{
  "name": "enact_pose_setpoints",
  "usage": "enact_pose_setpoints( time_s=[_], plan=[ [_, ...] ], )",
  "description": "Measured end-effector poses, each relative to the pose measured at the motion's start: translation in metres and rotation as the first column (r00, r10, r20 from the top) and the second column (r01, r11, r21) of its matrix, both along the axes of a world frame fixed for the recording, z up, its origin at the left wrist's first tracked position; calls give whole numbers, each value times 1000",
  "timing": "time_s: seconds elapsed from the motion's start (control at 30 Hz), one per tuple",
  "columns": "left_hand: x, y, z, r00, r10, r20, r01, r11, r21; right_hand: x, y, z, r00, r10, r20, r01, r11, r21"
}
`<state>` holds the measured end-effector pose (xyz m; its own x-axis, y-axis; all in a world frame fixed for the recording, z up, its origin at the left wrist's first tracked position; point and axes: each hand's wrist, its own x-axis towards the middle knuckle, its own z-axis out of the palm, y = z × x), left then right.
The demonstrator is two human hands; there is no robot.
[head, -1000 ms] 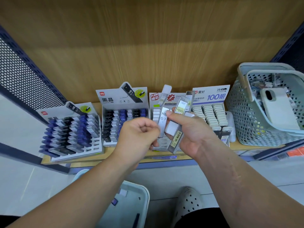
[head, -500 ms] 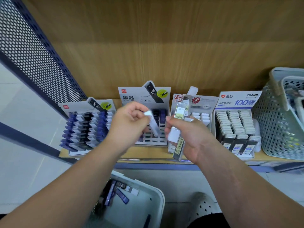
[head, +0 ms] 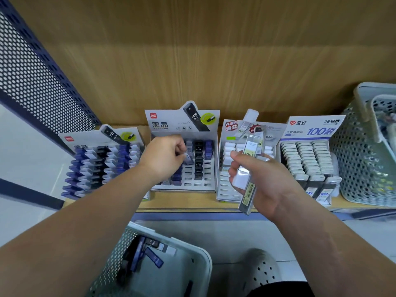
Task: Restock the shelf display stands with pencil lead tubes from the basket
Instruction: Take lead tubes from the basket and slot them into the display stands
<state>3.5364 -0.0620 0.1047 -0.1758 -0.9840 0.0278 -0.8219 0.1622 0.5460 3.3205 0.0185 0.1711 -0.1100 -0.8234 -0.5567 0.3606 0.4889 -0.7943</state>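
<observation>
The left hand (head: 165, 156) has left the right one, where a second ago it was drawing a tube out of the bunch. It now hangs over the second stand from the left (head: 182, 123), thumb and fingertips pinching a short grey-white tube (head: 188, 157) just above the middle slots. One more tube looks about to be seated, to my eye, and several slots in that stand's front rows still gape. The right hand (head: 265, 185) stays near the front edge of the shelf (head: 192, 203), fingers curled round a bunch of tubes (head: 248, 166): long, flat-sided, clear hard plastic with white caps and barcode stickers. The stands are glossy printed card, stepped in rows. Below the shelf edge, the basket (head: 199, 254), pale perforated plastic, holds a few dark and blue tubes.
</observation>
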Motion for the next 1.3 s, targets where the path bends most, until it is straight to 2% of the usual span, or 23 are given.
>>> enact_pose_setpoints(
  time_s=[0.17, 0.5, 0.7, 0.93, 1.07, 1.17, 1.23, 1.3],
  plan=[
    [-1, -5, -7, 991, -48, 125, 54, 998, -38, 0, -2, 0, 1000, -8, -13, 8, 1000, 9],
    [-3, -11, -10, 971, -111, 211, 112, 994, 9, 2, -2, 1, 1000, 5, -25, -4, 999, 33],
    [-7, -10, -10, 929, -147, 340, 176, 983, -56, 0, 0, 4, 999, 10, -43, -8, 999, 50],
    [-10, -9, -2, 911, -128, 393, 149, 988, -25, -2, 0, 5, 999, 18, -39, -16, 998, 64],
    [-9, -4, 4, 951, -91, 295, 116, 991, -66, -5, 0, 7, 996, -36, 78, 28, 994, 108],
    [-13, 4, 17, 987, -59, 150, 69, 996, -58, -7, 1, 11, 984, -50, 170, 27, 991, 132],
    [-24, 13, 34, 998, -19, -66, 21, 999, 25, -8, 3, 15, 980, -24, 200, -3, 991, 135],
    [-39, 24, 53, 937, 57, -344, -8, 990, 144, -8, 6, 17, 983, 20, 184, -46, 990, 136]
  ],
)
